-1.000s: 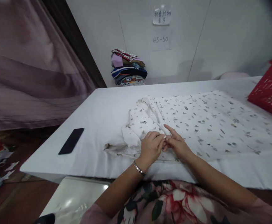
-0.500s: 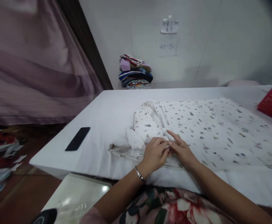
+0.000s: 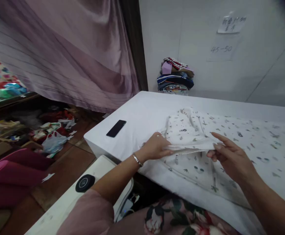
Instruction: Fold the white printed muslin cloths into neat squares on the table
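A white cloth with small printed figures (image 3: pixel 242 133) lies over the table, its left part bunched and folded. My left hand (image 3: pixel 157 147), with a silver bracelet at the wrist, is closed on the cloth's edge at the left. To the right, my right hand (image 3: pixel 230 155) pinches the same edge between thumb and fingers, its index finger stretched out. Between both hands the edge is drawn taut and slightly lifted, and the printed cloth hangs below it toward the front of the table.
A black phone (image 3: pixel 116 128) rests on the white table (image 3: pixel 142 107) at the left. Folded clothes (image 3: pixel 175 76) are stacked beyond the far edge. A pale machine surface (image 3: pixel 66 199) with a round black object stands at front left. Pink rolls (image 3: pixel 17 173) and bags lie on the floor.
The view has turned left. My hands, which were together, have moved apart with the cloth edge stretched between them.
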Tool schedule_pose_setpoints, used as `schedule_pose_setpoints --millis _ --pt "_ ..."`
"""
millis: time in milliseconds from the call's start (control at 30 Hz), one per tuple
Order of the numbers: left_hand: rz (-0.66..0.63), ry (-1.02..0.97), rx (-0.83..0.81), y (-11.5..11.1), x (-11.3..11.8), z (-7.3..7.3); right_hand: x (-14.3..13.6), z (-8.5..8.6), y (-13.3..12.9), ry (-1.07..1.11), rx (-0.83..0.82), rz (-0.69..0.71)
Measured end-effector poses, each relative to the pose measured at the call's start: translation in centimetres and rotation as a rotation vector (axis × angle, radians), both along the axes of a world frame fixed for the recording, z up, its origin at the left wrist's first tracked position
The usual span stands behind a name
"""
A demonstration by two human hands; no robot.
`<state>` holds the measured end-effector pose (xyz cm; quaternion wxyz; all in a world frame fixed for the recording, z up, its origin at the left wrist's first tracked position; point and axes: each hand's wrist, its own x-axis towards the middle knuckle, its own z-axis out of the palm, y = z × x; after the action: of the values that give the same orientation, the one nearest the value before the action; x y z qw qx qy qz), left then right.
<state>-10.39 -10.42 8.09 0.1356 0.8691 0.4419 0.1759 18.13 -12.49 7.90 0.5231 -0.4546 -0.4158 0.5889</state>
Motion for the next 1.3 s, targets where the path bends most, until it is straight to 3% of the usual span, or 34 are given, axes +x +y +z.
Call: schedule_pose_setpoints --millis 100,233,333,433,533,633,733,867,1000,1067,1167,1300 --pt "-0.066 0.113 -0.012 2.0 -2.7 1.7 -0.5 2.0 1.9 0.005 0.081 0.005" --pt "0.015 0.107 -0.106 4.0 -5.6 4.0 -1.9 4.6 5.0 0.037 0.218 0.005" --pt "0.112 0.037 -0.183 4.5 -7.4 5.0 -3.4 6.8 7.3 0.079 0.282 -0.013" --pt "0.225 0.012 -0.263 4.4 -9.1 4.5 -4.8 9.4 9.4 0.141 0.313 -0.059" --pt "0.339 -0.011 -0.308 4.2 -10.6 2.8 -6.1 12.2 11.2 0.178 0.342 -0.087" --pt "0.466 -0.028 -0.27 3.9 -11.9 1.4 -7.3 14.5 12.9 0.133 0.374 -0.062" --pt "0.682 -0.04 -0.203 3.8 -13.3 0.6 -8.8 16.2 14.4 0.072 0.419 -0.048" --pt "0.915 -0.305 -0.245 3.3 -15.3 -0.5 -10.8 18.2 16.1 0.056 0.489 -0.049" --pt "1.047 -0.535 -0.306 2.1 -17.5 -1.6 -12.6 19.7 17.4 0.044 0.522 -0.04" --pt "1.081 -0.555 -0.28 1.3 -18.7 -1.3 -13.4 20.1 18.1 0.019 0.539 -0.038" --pt "1.099 -0.673 -0.266 0.3 -20.7 0.1 -14.6 20.4 19.4 -0.019 0.551 -0.028" --pt "1.057 -1.035 -0.315 -0.9 -23.4 3.0 -16.5 21.3 20.9 -0.068 0.546 0.01"
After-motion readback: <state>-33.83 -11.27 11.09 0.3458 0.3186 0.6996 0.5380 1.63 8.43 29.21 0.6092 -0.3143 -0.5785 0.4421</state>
